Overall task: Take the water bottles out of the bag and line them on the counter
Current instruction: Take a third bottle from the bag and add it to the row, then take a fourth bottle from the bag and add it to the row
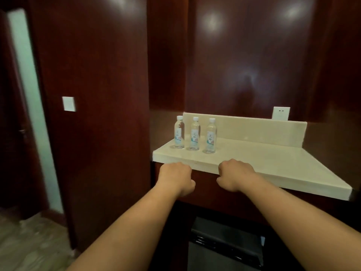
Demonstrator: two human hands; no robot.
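Three clear plastic water bottles point(194, 133) with white caps stood upright in a row at the cream stone desk's point(263, 161) back left. The left hand point(176, 178) and right hand point(234, 176) were at its front edge, fingers curled into empty fists.

A: What surrounds the niche?
B: Glossy dark red wood panelling point(254, 55) fills everything from nine through three o'clock, with soft light spots on it.
A: Any fittings?
B: A white wall switch point(69, 103) at nine o'clock, and a white socket point(281, 113) at two o'clock.
A: And lower down?
B: A black appliance point(226, 245) at six o'clock, and pale wood-look flooring point(29, 243) at seven. A doorway with a greenish frosted panel point(29, 94) stands at ten.
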